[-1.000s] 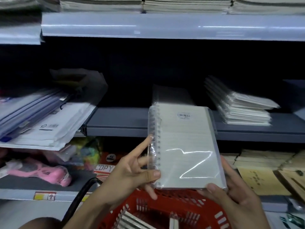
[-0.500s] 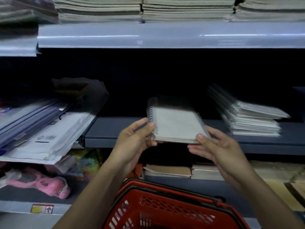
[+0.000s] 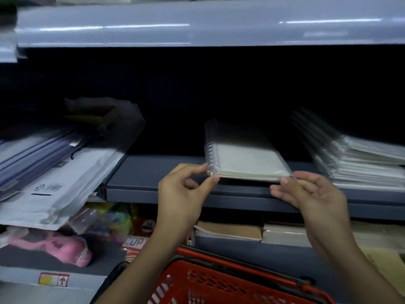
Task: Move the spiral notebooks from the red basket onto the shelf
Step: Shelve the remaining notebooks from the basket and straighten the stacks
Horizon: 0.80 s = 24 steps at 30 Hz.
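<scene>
Head view: my left hand (image 3: 183, 194) pinches the wrapped spiral notebook (image 3: 245, 160) at its near-left corner; my right hand (image 3: 306, 193), fingers relaxed, touches its near-right corner. It lies at the shelf (image 3: 153, 170) front edge, above the red basket (image 3: 230, 284).

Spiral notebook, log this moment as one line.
spiral notebook: on shelf edge | left hand: pinching spiral corner | right hand: fingertips at right corner

Dark shelf (image 3: 157, 172): open bay left of the spiral notebook (image 3: 245, 160) — bare deck, tall clearance under the upper shelf (image 3: 197, 25). Further left, slumped white mailers (image 3: 54, 189) overhang the edge. Right of the notebook, a narrow gap, then a stack of wrapped notebooks (image 3: 361, 163). Below — red basket (image 3: 230, 284) blocks low approach.
</scene>
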Available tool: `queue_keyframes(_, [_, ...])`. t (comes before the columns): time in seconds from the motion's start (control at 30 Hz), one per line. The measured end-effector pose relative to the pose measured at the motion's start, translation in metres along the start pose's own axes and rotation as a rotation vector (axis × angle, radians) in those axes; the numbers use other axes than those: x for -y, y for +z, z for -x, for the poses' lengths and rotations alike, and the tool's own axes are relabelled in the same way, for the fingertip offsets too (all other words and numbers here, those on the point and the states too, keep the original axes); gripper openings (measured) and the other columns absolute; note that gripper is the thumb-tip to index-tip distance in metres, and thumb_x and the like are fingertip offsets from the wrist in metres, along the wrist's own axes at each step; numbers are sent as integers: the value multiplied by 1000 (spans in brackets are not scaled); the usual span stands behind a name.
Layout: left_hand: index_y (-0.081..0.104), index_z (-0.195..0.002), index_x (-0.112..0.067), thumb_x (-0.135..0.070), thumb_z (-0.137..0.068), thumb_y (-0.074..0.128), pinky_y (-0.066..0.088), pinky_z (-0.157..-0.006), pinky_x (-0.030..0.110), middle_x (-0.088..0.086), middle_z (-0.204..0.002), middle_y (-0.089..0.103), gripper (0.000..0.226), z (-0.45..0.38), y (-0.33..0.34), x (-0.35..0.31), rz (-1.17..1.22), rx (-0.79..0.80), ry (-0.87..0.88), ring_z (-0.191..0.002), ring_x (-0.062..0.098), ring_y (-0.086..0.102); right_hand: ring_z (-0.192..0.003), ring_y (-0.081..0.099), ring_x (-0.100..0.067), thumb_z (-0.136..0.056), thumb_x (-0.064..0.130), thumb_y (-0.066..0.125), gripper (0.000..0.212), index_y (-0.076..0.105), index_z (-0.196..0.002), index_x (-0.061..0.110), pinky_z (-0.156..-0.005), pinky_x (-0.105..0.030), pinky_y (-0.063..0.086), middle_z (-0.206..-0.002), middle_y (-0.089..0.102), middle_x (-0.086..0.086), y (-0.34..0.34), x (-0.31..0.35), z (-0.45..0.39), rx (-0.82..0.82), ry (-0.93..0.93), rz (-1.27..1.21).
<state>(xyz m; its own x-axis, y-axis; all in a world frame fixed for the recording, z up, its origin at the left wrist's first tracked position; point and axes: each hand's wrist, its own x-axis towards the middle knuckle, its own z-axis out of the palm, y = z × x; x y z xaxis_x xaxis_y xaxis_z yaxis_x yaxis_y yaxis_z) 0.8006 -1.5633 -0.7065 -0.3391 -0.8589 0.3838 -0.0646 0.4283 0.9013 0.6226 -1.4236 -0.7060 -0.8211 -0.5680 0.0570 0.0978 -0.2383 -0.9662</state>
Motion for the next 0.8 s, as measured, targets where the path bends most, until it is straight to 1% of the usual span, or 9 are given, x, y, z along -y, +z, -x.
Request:
queue_keyframes(0.1, [76, -107, -20, -28, -82, 80, 36, -51, 7, -7, -66, 57, 26, -8, 11, 1, -35, -22, 1, -41, 1, 42, -65, 75, -25, -85, 10, 75, 31, 60, -111, 2, -60, -27, 61, -78, 76, -14, 7, -1, -9, -53, -24, 34])
queue_keyframes(0.17, [75, -108, -21, -28, -83, 79, 35, -49, 6, -10, -60, 52, 26, -11, 15, 4, -12, -43, -26, -40, 0, 40, -60, 72, -23, -87, 9, 74, 29, 60, -111, -1, -55, -27, 59, -75, 73, -14, 10, -4, -14, -76, -50, 29])
queue_keyframes(0.23, [74, -109, -21, -24, -87, 76, 36, -48, 7, -7, -65, 58, 23, -14, 15, 7, -13, -37, -28, -40, -1, 43, -59, 72, -20, -92, 9, 68, 23, 61, -111, -3, -54, -25, 59, -78, 72, -16, 11, -8, -17, -70, -76, 41])
queue_keyframes(0.3, [73, -113, -23, -19, -91, 71, 42, -46, 16, -2, -74, 64, 23, -18, 12, 11, -38, -9, -25, -42, -1, 46, -60, 71, -19, -97, 9, 60, 20, 62, -114, -1, -56, -24, 59, -81, 70, -14, 10, -11, -20, -42, -88, 69])
queue_keyframes(0.37, [70, -122, -24, -18, -93, 68, 50, -49, 24, -2, -84, 66, 29, -19, 7, 14, -76, 46, -6, -47, 5, 51, -63, 71, -19, -101, 8, 53, 24, 61, -124, 4, -60, -23, 59, -87, 70, -11, 7, -13, -22, 7, -85, 96])
queue_keyframes(0.5, [62, -132, -25, -19, -92, 69, 52, -59, 27, -8, -100, 67, 42, -8, 1, 16, -90, 77, 41, -56, 20, 56, -67, 73, -24, -101, 11, 53, 32, 53, -133, 14, -67, -29, 60, -91, 72, -6, 1, -12, -14, 38, -90, 124])
queue_keyframes(0.57, [61, -132, -26, -16, -92, 69, 57, -64, 35, -6, -102, 68, 41, 2, -2, 15, -63, 56, 61, -65, 27, 63, -65, 71, -25, -101, 11, 54, 29, 53, -129, 14, -64, -33, 61, -89, 70, -9, -4, -10, -1, 10, -112, 141])
queue_keyframes(0.67, [63, -122, -28, -15, -91, 69, 59, -66, 46, -6, -98, 68, 34, 26, -7, 19, -36, 77, 67, -67, 26, 65, -57, 66, -22, -101, 4, 51, 19, 54, -119, 9, -53, -31, 60, -84, 64, -13, -16, -12, 25, 27, -79, 203])
queue_keyframes(0.8, [65, -108, -31, -21, -87, 71, 56, -62, 39, -5, -92, 69, 24, 67, -6, 33, -60, 191, 31, -60, 19, 63, -49, 62, -21, -99, 0, 51, 11, 59, -100, 6, -48, -35, 56, -78, 61, -17, -36, -42, 63, 207, 45, 418])
